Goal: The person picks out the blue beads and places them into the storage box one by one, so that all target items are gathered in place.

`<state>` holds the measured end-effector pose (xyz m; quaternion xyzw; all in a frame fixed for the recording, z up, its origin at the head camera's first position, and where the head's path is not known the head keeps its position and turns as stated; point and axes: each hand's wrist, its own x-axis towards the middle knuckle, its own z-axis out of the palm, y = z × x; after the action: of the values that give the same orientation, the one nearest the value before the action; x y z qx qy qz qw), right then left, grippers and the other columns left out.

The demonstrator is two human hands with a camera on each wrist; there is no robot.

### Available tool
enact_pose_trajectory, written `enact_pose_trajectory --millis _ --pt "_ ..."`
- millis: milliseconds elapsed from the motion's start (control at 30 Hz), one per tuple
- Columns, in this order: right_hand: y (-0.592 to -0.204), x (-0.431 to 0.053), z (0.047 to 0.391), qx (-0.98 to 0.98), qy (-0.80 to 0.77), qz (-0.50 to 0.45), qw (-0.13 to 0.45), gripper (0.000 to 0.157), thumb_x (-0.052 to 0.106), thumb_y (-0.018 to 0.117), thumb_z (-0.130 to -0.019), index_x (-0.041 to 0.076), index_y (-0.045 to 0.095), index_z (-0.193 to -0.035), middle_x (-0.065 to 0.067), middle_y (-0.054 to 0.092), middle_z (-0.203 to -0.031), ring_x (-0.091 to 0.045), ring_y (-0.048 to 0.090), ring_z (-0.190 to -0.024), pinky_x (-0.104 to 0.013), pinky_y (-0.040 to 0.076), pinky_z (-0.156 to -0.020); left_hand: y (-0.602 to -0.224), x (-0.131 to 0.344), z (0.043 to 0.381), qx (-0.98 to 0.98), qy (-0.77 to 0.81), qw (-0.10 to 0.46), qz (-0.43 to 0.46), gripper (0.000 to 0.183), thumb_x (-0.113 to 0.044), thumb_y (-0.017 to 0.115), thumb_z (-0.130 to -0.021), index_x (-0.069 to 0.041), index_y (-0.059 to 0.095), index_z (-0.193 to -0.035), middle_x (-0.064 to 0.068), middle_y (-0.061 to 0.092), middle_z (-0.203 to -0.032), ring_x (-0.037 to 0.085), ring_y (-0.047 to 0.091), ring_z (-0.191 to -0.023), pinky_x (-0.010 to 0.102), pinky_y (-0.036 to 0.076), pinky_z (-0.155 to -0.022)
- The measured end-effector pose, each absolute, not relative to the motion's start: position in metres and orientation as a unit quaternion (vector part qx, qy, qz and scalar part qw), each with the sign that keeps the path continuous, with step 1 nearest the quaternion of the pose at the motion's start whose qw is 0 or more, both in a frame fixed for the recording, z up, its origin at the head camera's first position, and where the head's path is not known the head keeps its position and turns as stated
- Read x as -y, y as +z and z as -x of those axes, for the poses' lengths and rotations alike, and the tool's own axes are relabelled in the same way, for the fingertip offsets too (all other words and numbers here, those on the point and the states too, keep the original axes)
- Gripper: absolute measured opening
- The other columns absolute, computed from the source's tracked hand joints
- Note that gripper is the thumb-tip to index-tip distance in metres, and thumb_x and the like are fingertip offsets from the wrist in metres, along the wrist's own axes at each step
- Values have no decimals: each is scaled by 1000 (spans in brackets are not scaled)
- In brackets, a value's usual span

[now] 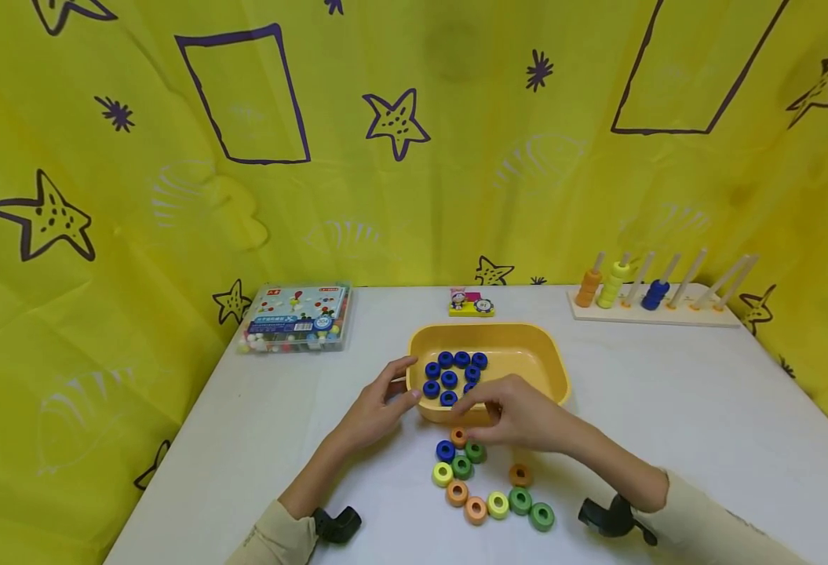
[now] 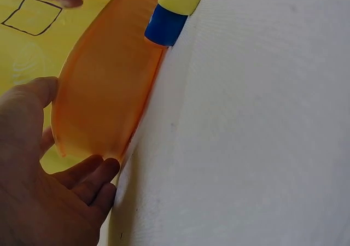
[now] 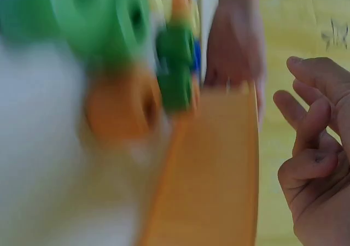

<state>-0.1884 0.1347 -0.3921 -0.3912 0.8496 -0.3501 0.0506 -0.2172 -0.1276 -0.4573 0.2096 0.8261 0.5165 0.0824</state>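
Note:
My left hand (image 1: 374, 408) holds the left end of a yellow-orange plastic tub (image 1: 537, 369); in the left wrist view the fingers (image 2: 98, 183) bear on its outer wall. Several dark blue ring beads (image 1: 449, 379) lie in the tub's left half. Over the near rim hovers my right hand (image 1: 519, 416), thumb and forefinger apart. The right wrist view shows its fingers (image 3: 314, 117) loosely bent, with nothing between them. In front of the tub, a curved row of beads includes a blue bead (image 1: 445, 450), a yellow bead (image 1: 497, 504) and a green bead (image 1: 542, 516).
A wooden peg rack (image 1: 657, 312) with orange, yellow and blue beads stands at the back right. At the back left lies a clear plastic case (image 1: 297, 318) of small coloured parts. A small yellow toy piece (image 1: 471, 304) sits behind the tub, near the yellow curtain (image 1: 336, 196).

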Motion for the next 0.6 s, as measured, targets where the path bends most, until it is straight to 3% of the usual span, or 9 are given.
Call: enact_pose_trajectory --millis 233,467,600 --pt "-409 -116 162 -851 -356 366 119 26 24 72 -81 23 69 -107 14 65 -95 -3 51 -57 -20 45 -52 -456 127 217 -824 520 81 -211 56 -37 53 -94 -27 31 -144 5 41 -140 21 48 -120 42 39 -97" --pt "-423 -107 159 -881 -322 337 83 24 27 70 -83 21 70 -106 18 63 -100 -3 58 -88 -26 48 -78 -431 124 204 -816 529 91 -214 52 -23 53 -96 -22 31 -143 16 39 -141 32 45 -122 46 36 -99" --pt "-429 -104 161 -891 -306 331 60 22 26 71 -82 22 70 -104 20 63 -95 -1 57 -85 -26 48 -77 -423 123 200 -815 528 89 -221 51 -22 52 -96 -19 32 -142 19 40 -139 33 46 -121 46 38 -97"
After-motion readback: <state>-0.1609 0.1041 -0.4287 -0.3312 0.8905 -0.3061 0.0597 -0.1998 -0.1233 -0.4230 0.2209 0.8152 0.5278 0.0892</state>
